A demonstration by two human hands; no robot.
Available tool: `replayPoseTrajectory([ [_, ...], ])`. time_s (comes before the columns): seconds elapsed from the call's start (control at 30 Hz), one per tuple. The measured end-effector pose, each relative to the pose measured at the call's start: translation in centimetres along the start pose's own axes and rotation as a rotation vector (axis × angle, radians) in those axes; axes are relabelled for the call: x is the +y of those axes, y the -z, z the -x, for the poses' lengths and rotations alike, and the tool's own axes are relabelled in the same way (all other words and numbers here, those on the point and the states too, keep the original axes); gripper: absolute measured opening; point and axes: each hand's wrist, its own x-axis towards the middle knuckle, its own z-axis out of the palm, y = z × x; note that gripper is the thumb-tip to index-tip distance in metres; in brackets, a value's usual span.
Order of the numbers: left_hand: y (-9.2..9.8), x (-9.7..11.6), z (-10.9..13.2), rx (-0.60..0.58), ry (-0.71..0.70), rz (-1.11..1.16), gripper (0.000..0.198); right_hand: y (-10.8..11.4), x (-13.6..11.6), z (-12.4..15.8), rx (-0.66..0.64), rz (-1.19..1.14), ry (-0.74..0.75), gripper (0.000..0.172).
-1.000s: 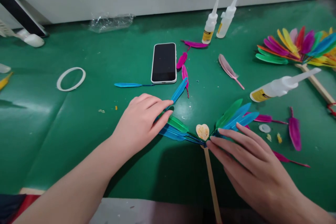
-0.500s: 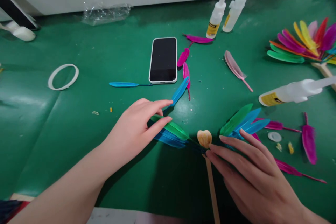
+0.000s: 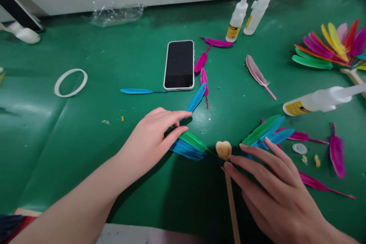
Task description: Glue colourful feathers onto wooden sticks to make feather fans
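Observation:
A wooden stick (image 3: pixel 232 206) with a heart-shaped top (image 3: pixel 223 150) lies in front of me, with feathers fanning out on both sides of it. My left hand (image 3: pixel 156 135) is closed on a green feather (image 3: pixel 194 141) left of the heart, thumb on top. Blue feathers (image 3: pixel 187 150) lie just under the green one. Another blue feather (image 3: pixel 197 98) is by the left index fingertip. My right hand (image 3: pixel 274 183) pinches the stick just below the heart, where quills meet it; its other fingers rest by the right-hand green feather (image 3: pixel 261 131) and blue feathers (image 3: pixel 281 136).
A phone (image 3: pixel 179 65) lies ahead, a loose blue feather (image 3: pixel 136 91) by its corner. Two glue bottles (image 3: pixel 236 21) stand behind; another bottle (image 3: pixel 307 103) lies at right. Magenta feathers (image 3: pixel 337 156), a pink feather (image 3: pixel 254 68), a colourful feather fan (image 3: pixel 328 51) and a white ring (image 3: pixel 58 84) surround.
The view has shifted slightly. The right-hand green feather has moved a little to the right, nearer the blue ones. Both hands keep nearly the same places.

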Motion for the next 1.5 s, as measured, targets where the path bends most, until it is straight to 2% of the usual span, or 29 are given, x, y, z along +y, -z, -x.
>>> replayPoseTrajectory([
  [0.4,0.3,0.3,0.2,-0.013,0.084,0.066,0.029,0.2,0.1,-0.1,0.030,-0.025,0.011,0.026],
  [0.63,1.1,0.9,0.2,-0.083,0.331,0.173,0.035,0.4,0.4,0.2,0.003,0.017,0.036,0.025],
  [0.9,1.0,0.2,0.2,0.074,0.447,0.362,0.039,0.1,0.6,0.1,0.005,0.054,0.119,0.025],
  [1.0,1.2,0.3,0.2,0.029,0.431,0.400,0.037,0.0,0.6,0.0,0.007,0.065,0.124,0.026],
  [1.17,1.1,0.4,0.2,-0.098,0.352,0.377,0.045,-0.2,0.5,0.1,-0.003,0.087,0.122,0.026],
  [1.5,0.1,0.3,0.1,-0.080,0.388,0.404,0.039,-0.1,-0.4,0.3,0.018,0.111,0.051,0.024],
])
